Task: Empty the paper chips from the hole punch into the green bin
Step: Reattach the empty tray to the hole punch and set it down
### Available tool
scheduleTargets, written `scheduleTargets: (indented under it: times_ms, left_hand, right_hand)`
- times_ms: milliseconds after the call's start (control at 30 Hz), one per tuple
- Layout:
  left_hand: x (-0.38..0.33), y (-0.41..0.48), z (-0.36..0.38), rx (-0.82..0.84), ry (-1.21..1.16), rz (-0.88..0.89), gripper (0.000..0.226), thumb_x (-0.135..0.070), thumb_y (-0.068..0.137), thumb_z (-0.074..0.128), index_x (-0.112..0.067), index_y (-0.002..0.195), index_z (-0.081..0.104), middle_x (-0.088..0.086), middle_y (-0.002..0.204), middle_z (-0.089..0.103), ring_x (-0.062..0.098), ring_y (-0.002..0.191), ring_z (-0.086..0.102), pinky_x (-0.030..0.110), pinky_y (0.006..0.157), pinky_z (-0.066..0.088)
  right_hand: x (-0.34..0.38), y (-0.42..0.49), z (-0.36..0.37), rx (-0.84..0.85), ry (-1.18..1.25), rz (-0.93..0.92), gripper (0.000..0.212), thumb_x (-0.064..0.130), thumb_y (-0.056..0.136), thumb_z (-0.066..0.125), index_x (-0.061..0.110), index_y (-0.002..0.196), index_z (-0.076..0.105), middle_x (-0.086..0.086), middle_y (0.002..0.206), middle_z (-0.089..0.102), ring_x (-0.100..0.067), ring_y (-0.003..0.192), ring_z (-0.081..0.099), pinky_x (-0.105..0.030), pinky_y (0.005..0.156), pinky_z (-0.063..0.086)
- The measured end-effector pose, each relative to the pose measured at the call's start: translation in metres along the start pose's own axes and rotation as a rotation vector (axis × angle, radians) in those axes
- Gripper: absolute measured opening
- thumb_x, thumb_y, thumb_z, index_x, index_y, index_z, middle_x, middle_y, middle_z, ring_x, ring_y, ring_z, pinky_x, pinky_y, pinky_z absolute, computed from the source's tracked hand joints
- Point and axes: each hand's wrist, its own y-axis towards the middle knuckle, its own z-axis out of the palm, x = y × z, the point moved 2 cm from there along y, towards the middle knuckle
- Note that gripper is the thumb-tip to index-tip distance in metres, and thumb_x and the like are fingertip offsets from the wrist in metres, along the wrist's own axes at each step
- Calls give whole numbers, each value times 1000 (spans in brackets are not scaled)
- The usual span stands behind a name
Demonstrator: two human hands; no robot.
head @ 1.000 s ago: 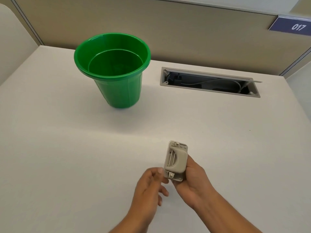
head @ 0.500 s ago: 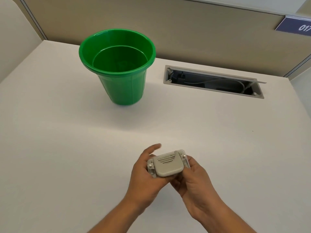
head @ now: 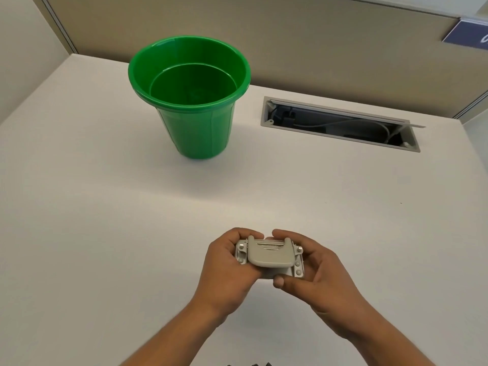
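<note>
**Hole punch held in both hands, near edge of the desk**

A grey hole punch (head: pixel 269 256) is gripped above the white desk (head: pixel 105 207), its long side running left to right. The left hand (head: pixel 227 270) clasps its left end; the right hand (head: pixel 314 270) clasps its right end, thumb under the near edge. The green bin (head: pixel 190 101) stands upright, well apart, toward the far side of the desk, left of an open cable tray (head: pixel 340 125).
</note>
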Motion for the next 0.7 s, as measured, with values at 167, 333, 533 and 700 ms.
scheduleTargets:
  times_ms: [167,333,533,700]
  left_hand:
    - [-3,-4,-3,6,56,-75,52,10,72,75,-25,108,64,1,85,78,15,42,57,25,43,47]
    - [-5,-6,-7,63,25,-84,39,13,84,64,-16,109,63,3,93,80,24,52,68,27,49,55]
    - [-5,0,-9,37,2,-103,39,14,86,62,-16,111,61,8,88,81,24,52,70,25,49,55]
    - [0,2,-8,52,-22,-123,40,15,87,60,-16,112,60,11,88,80,25,53,70,24,49,56]
  right_hand:
    - [-2,4,-1,-11,-13,29,65,-22,74,70,18,124,62,0,110,79,-14,94,74,-25,77,57]
    - [-4,7,2,-25,12,29,67,-20,74,71,17,129,58,-4,111,78,-18,97,74,-27,80,57]
    - [-3,11,6,-37,33,33,67,-7,74,78,19,130,52,-9,101,79,-21,86,74,-31,78,58]
    - [-2,13,8,-80,43,59,67,-2,68,82,15,127,54,-13,97,80,-23,79,72,-29,72,57]
